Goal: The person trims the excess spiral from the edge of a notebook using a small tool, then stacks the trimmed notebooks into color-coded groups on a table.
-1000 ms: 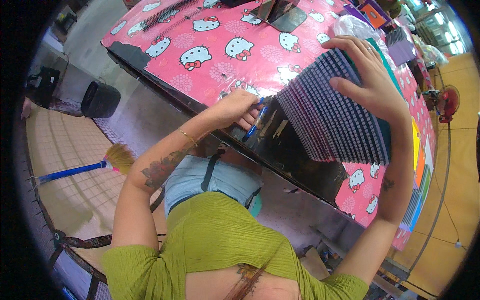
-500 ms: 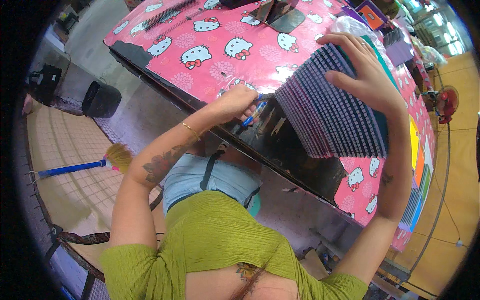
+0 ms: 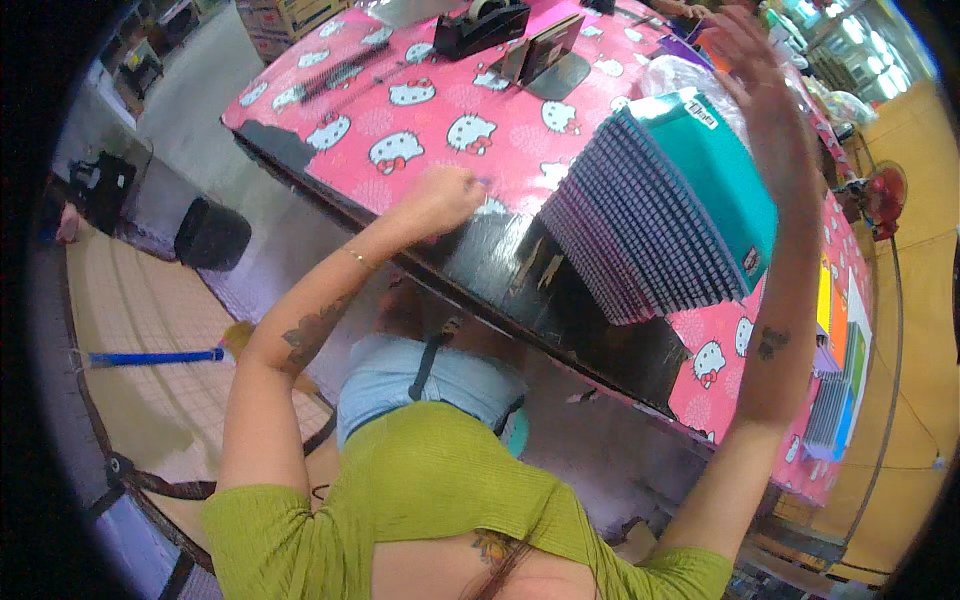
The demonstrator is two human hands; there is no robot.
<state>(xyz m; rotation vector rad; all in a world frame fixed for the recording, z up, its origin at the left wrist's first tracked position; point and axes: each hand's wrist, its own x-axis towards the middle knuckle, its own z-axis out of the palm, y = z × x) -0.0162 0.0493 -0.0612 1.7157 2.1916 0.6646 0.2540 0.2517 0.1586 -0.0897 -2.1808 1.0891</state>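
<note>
A fanned stack of spiral-bound notebooks point(image 3: 722, 178) lies near the front edge of the table, a teal cover on top and its rows of pale coils facing me. My left hand point(image 3: 440, 203) is closed over the table, left of the stack. A small bluish-purple bit shows at its fingertips; what it belongs to is hidden. Above the far right side of the stack, my right hand point(image 3: 755, 75) is raised and blurred, its fingers stretched out and holding nothing visible.
A pink patterned cover point(image 3: 430, 130) spreads over the table, with bare black wood point(image 3: 500, 255) at the front. Farther back stand a tape dispenser point(image 3: 482, 28) and a metal holder point(image 3: 545, 55). Colourful notebooks point(image 3: 835, 400) lie at the right; a fan point(image 3: 885, 200) stands beyond.
My right hand has lifted off the notebook stack and moved away, uncovering the teal cover. My left hand has shifted slightly left; the blue item seen in it before is now mostly hidden.
</note>
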